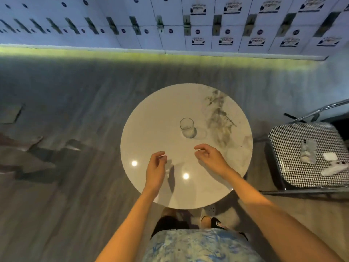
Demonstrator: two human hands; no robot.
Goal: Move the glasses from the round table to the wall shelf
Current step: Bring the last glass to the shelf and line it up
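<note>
One clear drinking glass (187, 128) stands upright near the middle of the round marble-look table (151, 118). My right hand (211, 157) hovers just in front of the glass, a short gap away, fingers loosely curled and holding nothing. My left hand (155, 171) hangs over the table's near left part, farther from the glass, fingers also loosely apart and empty. No wall shelf is recognisable in view.
A chair with a houndstooth seat (294, 148) stands right of the table, carrying a phone (308, 151) and small white items (332, 165). A wall of white lockers (170, 25) runs along the far side, across open wood floor (66, 110).
</note>
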